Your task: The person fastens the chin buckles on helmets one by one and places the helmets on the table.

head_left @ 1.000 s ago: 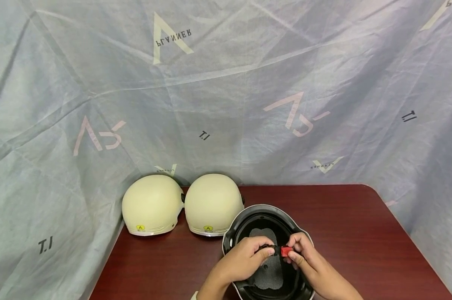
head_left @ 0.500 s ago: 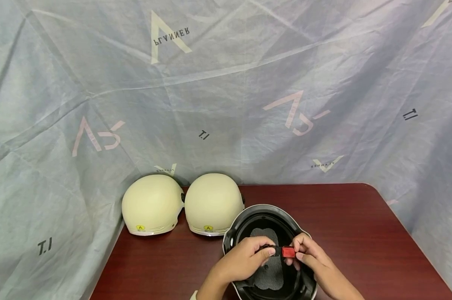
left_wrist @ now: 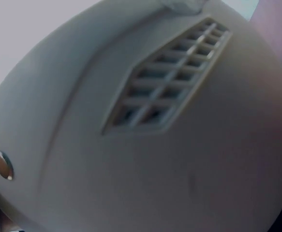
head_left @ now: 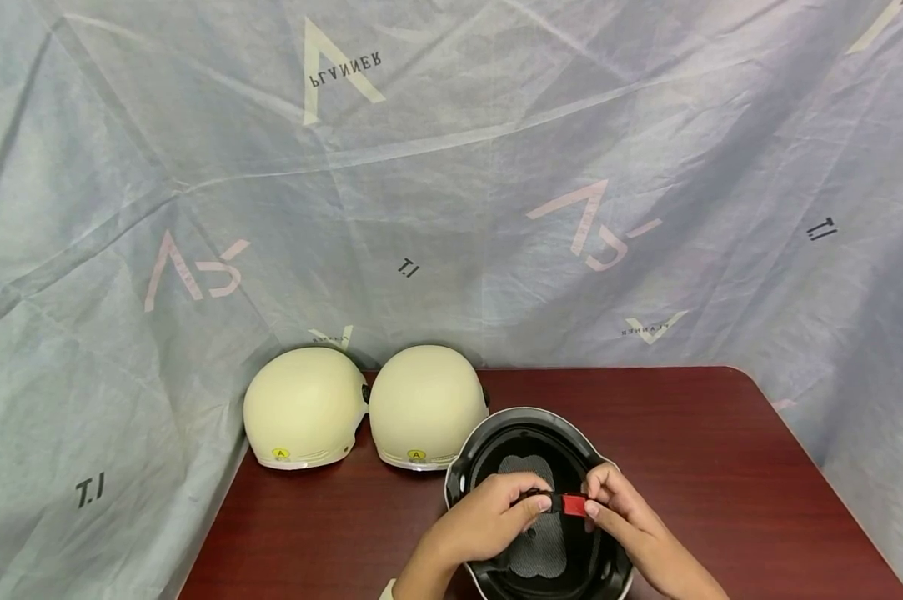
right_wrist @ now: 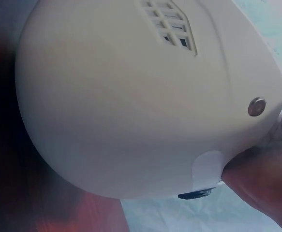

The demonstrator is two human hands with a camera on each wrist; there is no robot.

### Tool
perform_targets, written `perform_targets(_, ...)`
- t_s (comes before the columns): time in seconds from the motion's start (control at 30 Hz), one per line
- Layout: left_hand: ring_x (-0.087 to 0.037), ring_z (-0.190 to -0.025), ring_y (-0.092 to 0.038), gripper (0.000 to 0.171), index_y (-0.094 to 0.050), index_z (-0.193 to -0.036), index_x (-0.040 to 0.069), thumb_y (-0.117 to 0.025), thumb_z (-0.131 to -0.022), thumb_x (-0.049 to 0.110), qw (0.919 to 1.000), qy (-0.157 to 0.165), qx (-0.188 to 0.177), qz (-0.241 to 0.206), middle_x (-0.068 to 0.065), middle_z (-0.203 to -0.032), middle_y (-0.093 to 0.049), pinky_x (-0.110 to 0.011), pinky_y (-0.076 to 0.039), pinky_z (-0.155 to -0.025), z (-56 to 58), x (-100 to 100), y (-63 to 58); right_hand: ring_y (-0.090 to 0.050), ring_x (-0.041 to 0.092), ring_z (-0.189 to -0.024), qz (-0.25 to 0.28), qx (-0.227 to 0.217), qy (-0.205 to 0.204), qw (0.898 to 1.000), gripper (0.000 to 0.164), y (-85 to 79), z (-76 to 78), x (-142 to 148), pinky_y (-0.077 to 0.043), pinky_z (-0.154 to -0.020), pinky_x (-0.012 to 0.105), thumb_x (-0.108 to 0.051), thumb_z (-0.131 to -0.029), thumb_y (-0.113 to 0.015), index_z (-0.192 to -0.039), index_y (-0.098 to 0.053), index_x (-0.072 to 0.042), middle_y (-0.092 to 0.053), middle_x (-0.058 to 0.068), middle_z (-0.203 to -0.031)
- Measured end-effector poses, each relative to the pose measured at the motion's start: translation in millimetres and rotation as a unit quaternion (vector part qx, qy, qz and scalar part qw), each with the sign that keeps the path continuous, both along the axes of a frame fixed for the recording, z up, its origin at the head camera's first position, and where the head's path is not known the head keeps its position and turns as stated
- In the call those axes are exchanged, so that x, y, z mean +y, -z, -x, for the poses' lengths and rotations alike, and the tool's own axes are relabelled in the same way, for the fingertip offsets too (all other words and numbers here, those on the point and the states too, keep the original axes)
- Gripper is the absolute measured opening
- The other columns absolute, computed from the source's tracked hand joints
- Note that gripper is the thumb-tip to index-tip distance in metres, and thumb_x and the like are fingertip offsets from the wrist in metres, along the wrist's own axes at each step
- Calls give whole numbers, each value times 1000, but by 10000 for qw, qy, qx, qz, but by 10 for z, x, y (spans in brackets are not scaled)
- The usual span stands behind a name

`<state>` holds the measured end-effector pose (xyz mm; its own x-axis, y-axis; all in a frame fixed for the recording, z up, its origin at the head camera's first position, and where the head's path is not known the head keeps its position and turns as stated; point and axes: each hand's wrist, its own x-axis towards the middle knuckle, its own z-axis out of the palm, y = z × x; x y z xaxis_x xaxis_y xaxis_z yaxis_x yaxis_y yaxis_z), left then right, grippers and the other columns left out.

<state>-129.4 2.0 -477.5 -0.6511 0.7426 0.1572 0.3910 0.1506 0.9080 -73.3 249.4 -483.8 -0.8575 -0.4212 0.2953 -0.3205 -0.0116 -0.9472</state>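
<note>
A helmet [head_left: 524, 417] rests upside down at the table's front, its black lining and grey mesh pad [head_left: 537, 550] facing up. Over its opening, my left hand [head_left: 484, 521] pinches the black chin strap [head_left: 557, 502] between thumb and fingers. My right hand [head_left: 631, 521] pinches the right end of the red buckle [head_left: 574, 505], which sits in line with the black piece and right against it. Both wrist views are filled by the pale outer shell, with its vent grille [left_wrist: 170, 77] and a round rivet [right_wrist: 257, 106]. Part of my right hand shows at that view's right edge.
Two cream helmets [head_left: 304, 408] stand upright side by side at the back left, the right-hand one [head_left: 427, 404] close to the upturned helmet. The dark red table [head_left: 691, 467] extends to the right. A grey printed sheet [head_left: 451, 208] hangs behind.
My right hand has shifted slightly right along the red buckle, its thumb now at the buckle's right end, so more of the red shows. My left hand has stayed in place.
</note>
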Motion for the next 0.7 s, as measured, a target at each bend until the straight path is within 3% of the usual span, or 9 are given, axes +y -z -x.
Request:
perform_targets(0.4,7,-64,-44,28,-69,-108,5,-52,-112,27,9993,277,-223,77,5,-72,-50,-11,-41,-65,12,6,-37,-49,26,-87,290,-34,-519,9982,7,56,15,-4,-40,-70,43,12,-107,-33,-108,-29,5,-39,4,-108)
perform_targets(0.7,8,-65,-43,28,-67,-108,4,-49,-113,26,9989,477,-32,-21,4,-73,-50,-13,-42,-63,13,19,-25,-48,23,-90,352,130,-565,9977,13,84,44,-27,-41,-72,41,14,-105,-37,-104,-30,3,-34,5,-107)
